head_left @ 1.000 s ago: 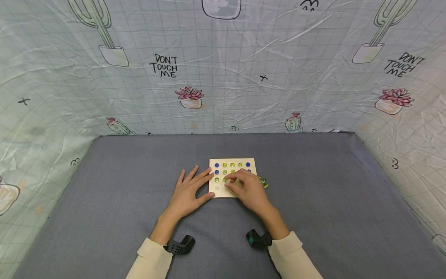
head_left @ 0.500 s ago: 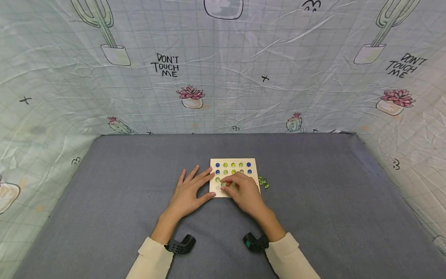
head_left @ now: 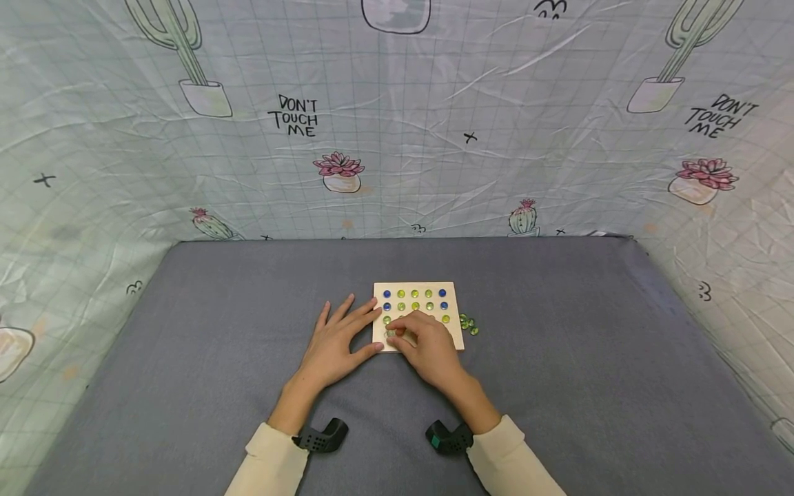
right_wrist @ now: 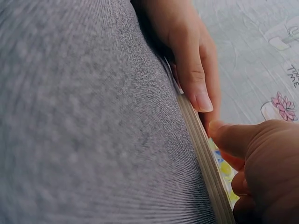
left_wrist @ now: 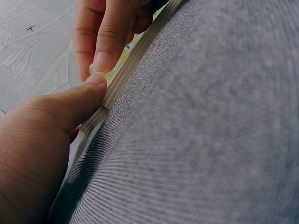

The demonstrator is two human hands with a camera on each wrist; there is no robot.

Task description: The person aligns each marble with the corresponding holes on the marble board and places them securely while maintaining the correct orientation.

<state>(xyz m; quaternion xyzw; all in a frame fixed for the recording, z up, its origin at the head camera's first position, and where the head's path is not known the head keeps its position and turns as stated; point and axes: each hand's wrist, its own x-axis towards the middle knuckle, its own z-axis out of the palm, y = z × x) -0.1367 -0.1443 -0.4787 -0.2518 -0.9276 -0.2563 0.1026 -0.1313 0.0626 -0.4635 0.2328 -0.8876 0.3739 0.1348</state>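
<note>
A pale wooden board (head_left: pixel 457 340) lies on the grey cloth, with rows of blue and green round glass pieces set in it. My left hand (head_left: pixel 335 346) has its fingers spread, with fingertips and thumb at the board's left edge. Over the lower left corner, my right hand (head_left: pixel 432 350) pinches a pale green glass bead (left_wrist: pixel 92 69) between thumb and fingers. That same hand covers much of the lower rows in the head view. In the right wrist view, the right thumb (right_wrist: pixel 233 135) is close to the left thumb (right_wrist: pixel 195 86).
Several loose green glass beads (head_left: pixel 469 324) lie just off the board's right side. Grey cloth (head_left: pixel 589 358) covers the table. A hanging sheet printed with cacti (head_left: pixel 397 124) encloses the back and sides.
My right hand has moved left and slightly towards me over the board, with the bead in its fingers. Pieces at the right of the third row now show. My left hand stays put.
</note>
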